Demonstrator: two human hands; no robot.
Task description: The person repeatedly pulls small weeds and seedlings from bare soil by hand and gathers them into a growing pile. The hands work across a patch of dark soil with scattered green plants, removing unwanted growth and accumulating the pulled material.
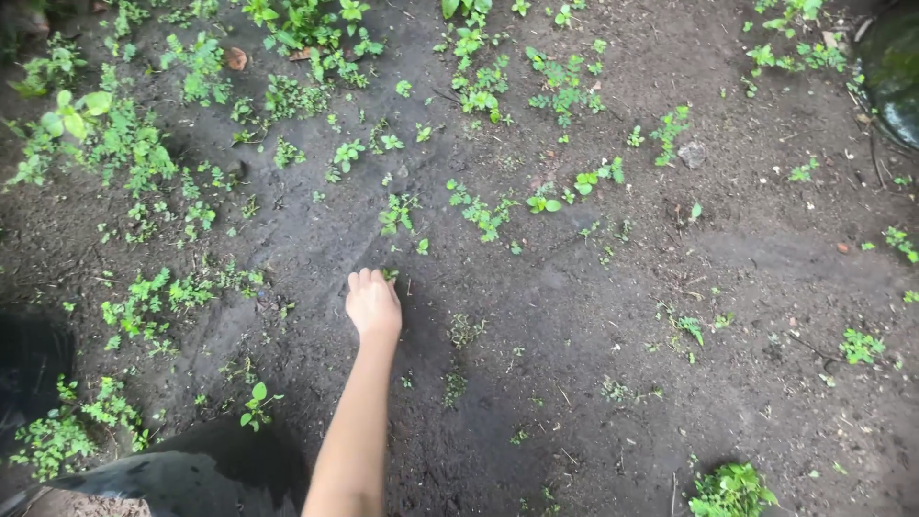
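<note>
Step in hand: it seems the person is pulling small weeds out of the dark soil; this one is being taken now.
Hand: one hand is stretched forward on a bare arm, back of the hand up, fingers curled down and closed on a small green weed. I cannot tell for sure if it is the left or the right one; I judge it the right. No second hand is in view.
Place of the weed: at the fingertips, touching them, only few leaves show above the fingers.
Next move, my judgement: a firm grip low at the stem and a straight pull up, so the root comes too.
Near: more weeds grow just beyond the hand.
</note>
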